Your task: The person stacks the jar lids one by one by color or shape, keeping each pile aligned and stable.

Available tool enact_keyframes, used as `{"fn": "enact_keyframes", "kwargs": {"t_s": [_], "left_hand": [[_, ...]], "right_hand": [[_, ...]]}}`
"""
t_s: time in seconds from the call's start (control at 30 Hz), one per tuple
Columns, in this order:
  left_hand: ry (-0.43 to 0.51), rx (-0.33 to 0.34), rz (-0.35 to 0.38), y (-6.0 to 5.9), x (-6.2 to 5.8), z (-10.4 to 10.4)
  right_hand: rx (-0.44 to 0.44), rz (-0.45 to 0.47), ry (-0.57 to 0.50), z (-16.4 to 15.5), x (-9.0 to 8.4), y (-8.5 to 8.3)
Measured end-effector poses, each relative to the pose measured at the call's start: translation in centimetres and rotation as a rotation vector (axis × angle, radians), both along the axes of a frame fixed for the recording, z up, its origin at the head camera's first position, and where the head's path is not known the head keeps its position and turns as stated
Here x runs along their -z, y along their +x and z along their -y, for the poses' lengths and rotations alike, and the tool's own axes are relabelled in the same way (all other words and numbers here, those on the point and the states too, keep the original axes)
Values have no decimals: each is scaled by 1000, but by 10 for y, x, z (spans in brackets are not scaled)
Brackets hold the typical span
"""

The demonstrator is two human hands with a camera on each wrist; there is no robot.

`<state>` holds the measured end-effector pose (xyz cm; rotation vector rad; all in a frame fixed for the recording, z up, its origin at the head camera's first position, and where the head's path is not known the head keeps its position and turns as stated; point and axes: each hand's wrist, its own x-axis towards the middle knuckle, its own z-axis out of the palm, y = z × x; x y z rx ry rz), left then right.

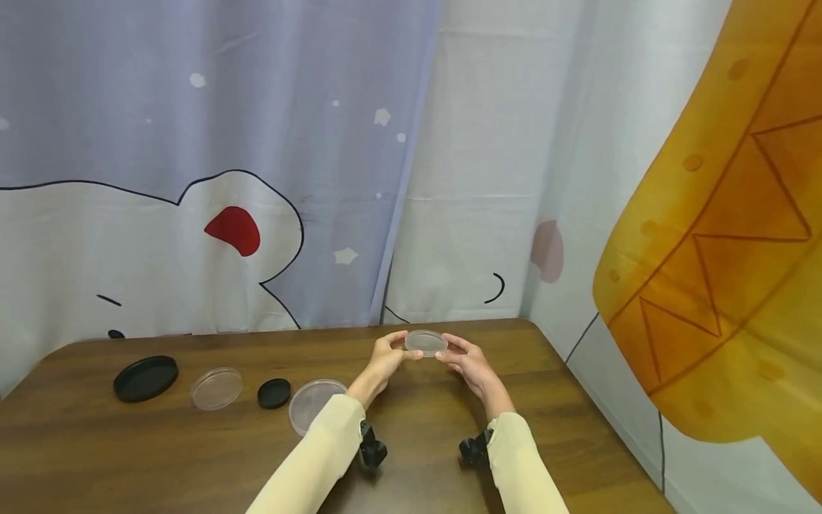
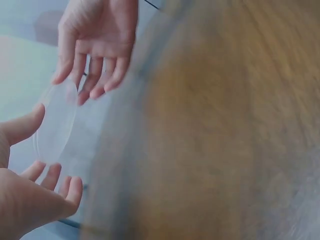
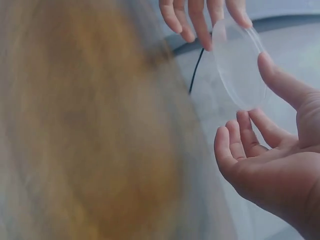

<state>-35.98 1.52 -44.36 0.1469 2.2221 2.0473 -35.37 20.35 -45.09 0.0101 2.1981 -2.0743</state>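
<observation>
A clear round plastic lid point(image 1: 426, 342) is held a little above the far middle of the brown table point(image 1: 193, 457). My left hand point(image 1: 401, 350) pinches its left rim and my right hand point(image 1: 452, 351) pinches its right rim, thumbs on top and fingers beneath. In the left wrist view the lid point(image 2: 55, 122) stands edge-on between my left hand point(image 2: 44, 147) below and the right hand's fingers point(image 2: 95, 80) above. The right wrist view shows the lid point(image 3: 239, 65) between my right hand point(image 3: 252, 92) and the left hand's fingertips point(image 3: 200, 30).
On the table's left lie a large black lid point(image 1: 145, 378), a clear dish point(image 1: 216, 388), a small black lid point(image 1: 274, 393) and a second clear dish point(image 1: 308, 401), partly under my left sleeve. A printed curtain hangs behind; the table's edge runs close on the right.
</observation>
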Motion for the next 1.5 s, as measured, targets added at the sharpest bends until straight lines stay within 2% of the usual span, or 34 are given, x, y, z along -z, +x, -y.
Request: {"fn": "enact_keyframes", "kwargs": {"t_s": [0.23, 0.5, 0.7, 0.8, 0.93, 1.13, 1.23, 1.33, 1.5], "left_hand": [[34, 12, -73, 15, -32, 14], [63, 47, -95, 40, -53, 43], [41, 36, -96, 54, -64, 69], [-4, 26, -111, 58, -64, 79], [-26, 16, -84, 66, -66, 91], [-40, 63, -62, 76, -63, 110], [-76, 96, -66, 79, -59, 126], [-128, 99, -71, 83, -56, 145], [-179, 99, -70, 87, -51, 168]], "right_hand": [[-53, -58, -83, 11, -26, 10], [-111, -115, -75, 31, -48, 29], [-140, -158, -40, 51, -57, 38], [-162, -180, -37, 59, -58, 42], [-219, -196, -30, 68, -59, 49], [-269, -195, 29, 80, -55, 54], [-270, -198, 85, 92, -53, 56], [-289, -212, 122, 107, -50, 57], [-320, -212, 113, 129, -44, 58]]}}
